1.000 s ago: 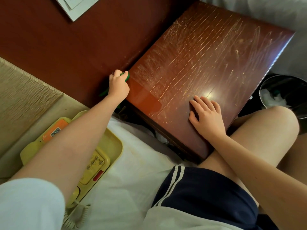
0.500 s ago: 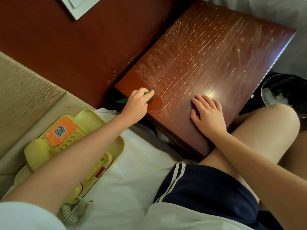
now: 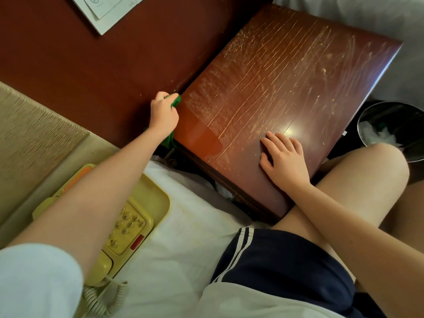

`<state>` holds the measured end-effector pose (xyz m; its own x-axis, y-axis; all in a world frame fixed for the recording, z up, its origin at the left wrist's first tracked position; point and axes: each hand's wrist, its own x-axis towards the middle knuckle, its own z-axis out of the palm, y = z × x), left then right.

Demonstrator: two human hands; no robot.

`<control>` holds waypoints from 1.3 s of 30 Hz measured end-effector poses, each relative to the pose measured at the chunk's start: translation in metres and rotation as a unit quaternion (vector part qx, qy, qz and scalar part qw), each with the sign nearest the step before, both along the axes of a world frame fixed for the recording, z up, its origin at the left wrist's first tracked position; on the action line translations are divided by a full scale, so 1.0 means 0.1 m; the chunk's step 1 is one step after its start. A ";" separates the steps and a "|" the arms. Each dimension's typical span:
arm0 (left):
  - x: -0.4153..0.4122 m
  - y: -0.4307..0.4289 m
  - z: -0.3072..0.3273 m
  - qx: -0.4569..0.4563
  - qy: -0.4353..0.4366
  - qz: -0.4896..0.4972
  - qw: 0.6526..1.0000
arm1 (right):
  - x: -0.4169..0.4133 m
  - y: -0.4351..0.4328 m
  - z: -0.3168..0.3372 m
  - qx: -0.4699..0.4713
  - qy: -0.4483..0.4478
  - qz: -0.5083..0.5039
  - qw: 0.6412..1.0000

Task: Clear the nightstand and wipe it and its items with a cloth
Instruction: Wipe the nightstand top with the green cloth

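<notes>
The dark red wooden nightstand (image 3: 286, 83) fills the upper middle, its top streaked with dusty lines and bare of items. My left hand (image 3: 163, 114) grips a green cloth (image 3: 176, 101) at the nightstand's left edge, against the wall panel. A darker, clean patch lies along that near-left corner. My right hand (image 3: 283, 158) rests flat on the near part of the top, fingers spread. A yellow telephone (image 3: 128, 223) lies on the white bed sheet at lower left, partly hidden under my left arm.
A red-brown wall panel (image 3: 91, 72) stands behind the nightstand, with a white paper card (image 3: 103, 10) on it. A black waste bin (image 3: 394, 129) with white rubbish stands to the right. A beige headboard (image 3: 29, 125) is at left. My bare knees are by the nightstand's front.
My left hand has slid the green cloth from the near-left corner back up along the left edge. The right hand has stayed flat on the top.
</notes>
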<state>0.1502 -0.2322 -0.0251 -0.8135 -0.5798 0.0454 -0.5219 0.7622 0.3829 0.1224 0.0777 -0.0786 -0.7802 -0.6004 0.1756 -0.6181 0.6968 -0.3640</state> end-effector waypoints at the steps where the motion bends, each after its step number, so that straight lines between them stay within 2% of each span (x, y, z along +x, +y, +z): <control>1: -0.04 0.00 -0.04 0.005 -0.009 0.014 1.000 | 0.00 0.00 0.00 -0.002 0.000 -0.001 1.000; 5: -0.11 0.08 -0.16 -0.020 -0.032 0.023 0.999 | 0.00 0.00 -0.01 -0.008 -0.008 -0.003 1.000; 10: -0.02 0.08 -0.15 -0.034 -0.054 -0.033 0.997 | -0.01 0.00 -0.01 -0.006 0.000 -0.002 1.000; 21: 0.48 0.69 -0.25 -0.060 -0.019 -0.139 0.988 | 0.00 0.00 0.00 -0.012 -0.003 -0.003 1.000; 24: 0.60 0.81 -0.24 -0.039 -0.025 -0.190 0.981 | -0.01 -0.01 -0.01 -0.012 0.002 -0.002 1.000; 26: 0.59 0.75 -0.17 0.021 -0.038 -0.217 0.975 | -0.01 -0.01 -0.01 -0.010 0.000 -0.002 1.000; 28: 0.47 0.58 -0.07 0.090 -0.034 -0.196 0.976 | -0.01 -0.01 0.00 -0.010 -0.006 -0.004 1.000; 30: 0.31 0.37 0.02 0.107 -0.008 -0.125 0.986 | -0.02 -0.01 -0.01 -0.008 -0.006 -0.003 1.000; 34: -0.01 0.05 0.02 0.063 -0.004 0.019 0.998 | -0.01 -0.01 -0.01 -0.005 -0.001 -0.006 1.000; 39: -0.25 0.03 -0.08 0.029 -0.035 0.023 0.999 | -0.01 -0.01 0.00 -0.008 0.006 -0.006 1.000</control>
